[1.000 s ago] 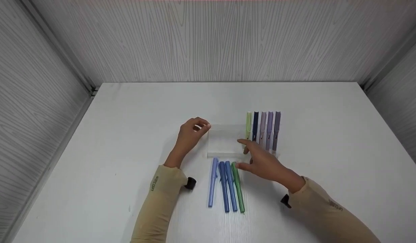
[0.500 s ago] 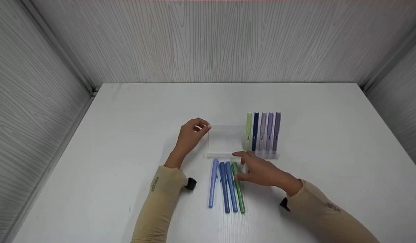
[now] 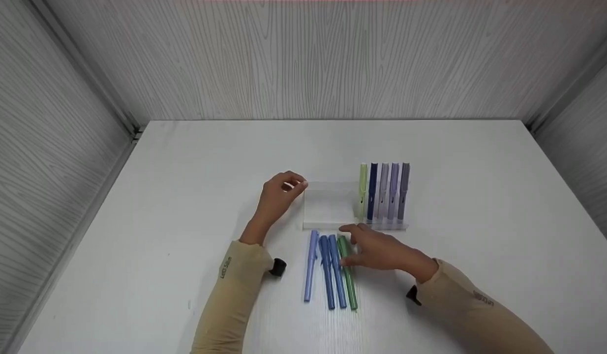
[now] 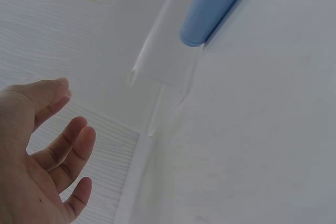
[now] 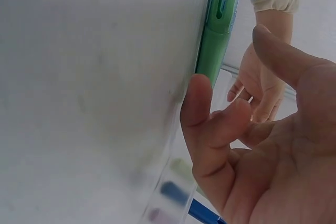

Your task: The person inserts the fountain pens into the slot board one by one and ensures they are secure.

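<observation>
My left hand (image 3: 276, 199) pinches the upper left corner of a clear pen stand (image 3: 329, 225) between thumb and forefinger; its other fingers are loosely bent in the left wrist view. In the head view, my right hand (image 3: 382, 250) hovers at the upper end of a green pen (image 3: 350, 287), thumb and forefinger spread apart. The right wrist view has the green pen (image 5: 213, 51) just beyond the fingertips. Left of it lie two blue pens (image 3: 328, 282) and a lighter blue pen (image 3: 309, 275), all in front of the stand.
The stand's right part holds several capped pens side by side: pale green (image 3: 363, 182), navy (image 3: 373, 187), and lilac to purple ones (image 3: 394, 184). A white table (image 3: 480, 196) lies beneath, with wood-grain panels (image 3: 313, 59) behind and at both sides.
My right hand has moved down from the stand's front to the top end of the green pen. My left hand stays at the stand's corner.
</observation>
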Action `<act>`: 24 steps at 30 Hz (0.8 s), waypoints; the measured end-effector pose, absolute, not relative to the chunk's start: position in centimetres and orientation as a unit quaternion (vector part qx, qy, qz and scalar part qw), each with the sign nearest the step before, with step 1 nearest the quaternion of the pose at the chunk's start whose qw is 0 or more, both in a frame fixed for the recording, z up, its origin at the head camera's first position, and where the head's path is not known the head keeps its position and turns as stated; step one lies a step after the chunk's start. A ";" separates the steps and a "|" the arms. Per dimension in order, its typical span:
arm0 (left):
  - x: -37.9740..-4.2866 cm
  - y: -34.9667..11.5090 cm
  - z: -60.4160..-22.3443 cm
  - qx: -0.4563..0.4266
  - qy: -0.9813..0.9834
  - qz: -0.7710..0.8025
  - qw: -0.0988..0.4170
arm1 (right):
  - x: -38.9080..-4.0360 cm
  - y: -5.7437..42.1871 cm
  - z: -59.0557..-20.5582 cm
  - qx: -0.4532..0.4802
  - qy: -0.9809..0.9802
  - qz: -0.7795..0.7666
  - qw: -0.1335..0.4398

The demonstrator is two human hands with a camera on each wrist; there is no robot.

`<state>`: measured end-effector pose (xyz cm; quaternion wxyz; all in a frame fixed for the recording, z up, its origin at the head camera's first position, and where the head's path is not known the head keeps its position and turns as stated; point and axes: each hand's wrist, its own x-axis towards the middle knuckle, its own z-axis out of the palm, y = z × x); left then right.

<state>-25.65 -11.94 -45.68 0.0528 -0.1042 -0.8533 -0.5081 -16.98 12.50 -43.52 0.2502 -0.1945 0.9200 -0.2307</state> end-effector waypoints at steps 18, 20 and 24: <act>-25.7 -12.0 -45.7 -0.095 -0.848 -0.520 0.049 | -17.8 11.6 -43.5 -0.193 0.912 -0.214 0.291; -25.8 -12.0 -45.7 -0.093 -0.848 -0.519 0.045 | -17.9 11.6 -43.5 -0.193 0.912 -0.215 0.291; -25.8 -11.9 -45.7 -0.092 -0.850 -0.518 0.040 | -17.9 11.6 -43.6 -0.199 0.913 -0.211 0.286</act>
